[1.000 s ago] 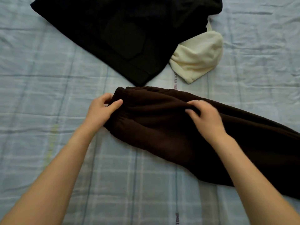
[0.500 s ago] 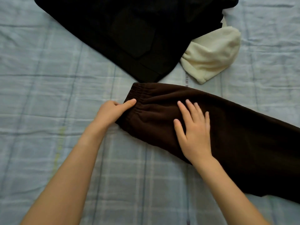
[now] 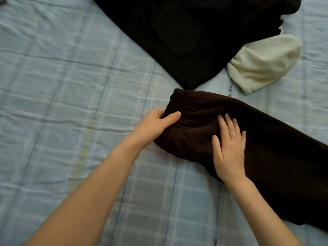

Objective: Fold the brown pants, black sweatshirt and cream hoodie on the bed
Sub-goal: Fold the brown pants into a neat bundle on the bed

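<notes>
The brown pants (image 3: pixel 276 148) lie across the bed from centre to the right edge, elastic waistband at the left end. My left hand (image 3: pixel 156 125) grips the waistband, thumb on top of the fabric and fingers tucked under it. Just right of the waistband, my right hand (image 3: pixel 229 148) lies flat on the pants with its fingers spread. The black sweatshirt (image 3: pixel 191 32) is spread out at the top, its corner almost touching the waistband. A bunched part of the cream hoodie (image 3: pixel 264 63) shows at the upper right, partly under the sweatshirt.
A light blue plaid bedsheet (image 3: pixel 71 103) covers the whole bed, with bare sheet to the left and below the pants. A small dark object (image 3: pixel 2 0) peeks in at the top left corner.
My right hand went from pinching the fabric to lying flat on the pants. My left hand took a firmer hold of the waistband. The camera view shifted left, so the clothes appear further right.
</notes>
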The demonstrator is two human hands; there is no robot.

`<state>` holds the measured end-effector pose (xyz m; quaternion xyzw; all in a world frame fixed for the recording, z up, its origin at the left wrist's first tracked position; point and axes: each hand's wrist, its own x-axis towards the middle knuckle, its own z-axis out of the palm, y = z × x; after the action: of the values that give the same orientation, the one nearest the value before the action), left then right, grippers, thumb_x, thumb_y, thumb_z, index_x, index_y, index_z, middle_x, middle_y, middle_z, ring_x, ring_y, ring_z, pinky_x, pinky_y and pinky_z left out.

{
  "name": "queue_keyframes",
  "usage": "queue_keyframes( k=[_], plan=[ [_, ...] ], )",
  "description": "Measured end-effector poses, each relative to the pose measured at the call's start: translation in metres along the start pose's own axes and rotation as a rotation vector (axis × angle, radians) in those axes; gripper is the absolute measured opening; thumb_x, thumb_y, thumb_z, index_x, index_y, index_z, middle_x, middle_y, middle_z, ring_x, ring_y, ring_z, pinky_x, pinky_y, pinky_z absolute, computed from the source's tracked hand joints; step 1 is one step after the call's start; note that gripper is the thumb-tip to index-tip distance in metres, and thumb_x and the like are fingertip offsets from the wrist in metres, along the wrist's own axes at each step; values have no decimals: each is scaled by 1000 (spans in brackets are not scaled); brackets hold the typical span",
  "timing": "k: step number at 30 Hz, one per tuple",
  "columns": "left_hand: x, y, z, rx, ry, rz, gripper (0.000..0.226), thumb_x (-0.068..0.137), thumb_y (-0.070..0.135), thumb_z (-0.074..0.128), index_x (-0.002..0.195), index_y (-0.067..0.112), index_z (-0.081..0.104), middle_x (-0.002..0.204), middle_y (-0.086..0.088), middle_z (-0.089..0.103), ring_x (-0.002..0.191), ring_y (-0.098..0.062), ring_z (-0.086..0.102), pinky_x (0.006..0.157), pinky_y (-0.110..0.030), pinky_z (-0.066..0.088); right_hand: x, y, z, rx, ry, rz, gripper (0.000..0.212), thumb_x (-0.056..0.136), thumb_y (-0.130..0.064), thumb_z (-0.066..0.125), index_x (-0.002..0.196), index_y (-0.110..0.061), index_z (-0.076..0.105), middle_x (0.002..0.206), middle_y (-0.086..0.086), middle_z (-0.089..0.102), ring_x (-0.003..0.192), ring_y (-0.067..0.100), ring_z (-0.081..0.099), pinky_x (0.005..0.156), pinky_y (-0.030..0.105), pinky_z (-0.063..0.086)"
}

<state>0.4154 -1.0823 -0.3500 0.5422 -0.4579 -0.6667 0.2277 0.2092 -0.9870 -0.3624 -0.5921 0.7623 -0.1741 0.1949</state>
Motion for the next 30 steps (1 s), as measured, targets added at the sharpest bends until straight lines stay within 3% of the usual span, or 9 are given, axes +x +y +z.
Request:
queue_keyframes(
  k=[4,9,11,13,15,18,22,27,30],
  plan=[
    [-23,1,-20,-16,75,58,35,81,51,68,78,16,75,81,-1,76,77,-12,72,68,-26,55,-5,2,-16,-92,202,-164,59,96,-40,38,154,-32,30,159,-1,32,152,22,17,123,52,3],
    [-32,-34,-44,180,278,-178,36,85,40,73,78,5,74,80,-14,74,69,-14,63,65,-28,44,-8,-7,5,-354,-164,-230,63,95,-56,28,154,-35,31,161,-3,31,152,25,18,119,62,9],
    [-30,-42,-38,229,390,-236,41,81,39,76,83,-2,70,77,-11,70,69,-14,57,60,-25,40,-9,-6,11,-351,-161,-226,63,95,-54,28,154,-33,34,161,-2,32,152,26,19,119,62,8],
    [-34,-39,-32,330,548,-128,40,76,40,81,94,8,65,89,0,67,76,-13,59,63,-21,41,-11,-4,9,-235,-59,-229,60,96,-48,35,152,-27,39,158,0,38,149,26,26,119,60,11],
    [-44,-29,-19,642,652,199,48,78,38,75,119,19,57,119,-2,59,103,-19,58,87,-28,45,-17,-7,8,-114,77,-235,56,96,-38,42,151,-24,40,155,1,40,146,25,33,120,56,14],
    [-41,-19,23,1012,457,692,53,92,36,51,142,20,47,146,-7,47,135,-26,42,112,-43,30,-12,-20,12,-166,158,-228,55,98,-34,41,152,-23,39,158,3,36,149,26,28,121,53,12],
    [-21,-46,33,1347,143,503,60,101,50,28,156,28,19,164,2,14,151,-20,7,122,-45,3,-2,-13,28,-357,-40,-212,59,102,-46,25,157,-26,25,164,-1,24,153,23,14,123,52,8],
    [-15,-64,28,1356,152,544,62,99,51,29,155,26,21,163,0,18,151,-21,12,122,-47,7,-14,9,40,-360,95,-168,57,102,-44,31,157,-28,26,164,2,26,153,24,17,123,50,6],
    [-17,-65,33,1408,145,508,65,100,53,28,156,25,16,164,-3,12,152,-22,6,122,-49,4,-24,16,47,-365,68,-141,59,101,-42,31,158,-26,24,163,3,26,152,27,18,122,52,12]
  ],
)
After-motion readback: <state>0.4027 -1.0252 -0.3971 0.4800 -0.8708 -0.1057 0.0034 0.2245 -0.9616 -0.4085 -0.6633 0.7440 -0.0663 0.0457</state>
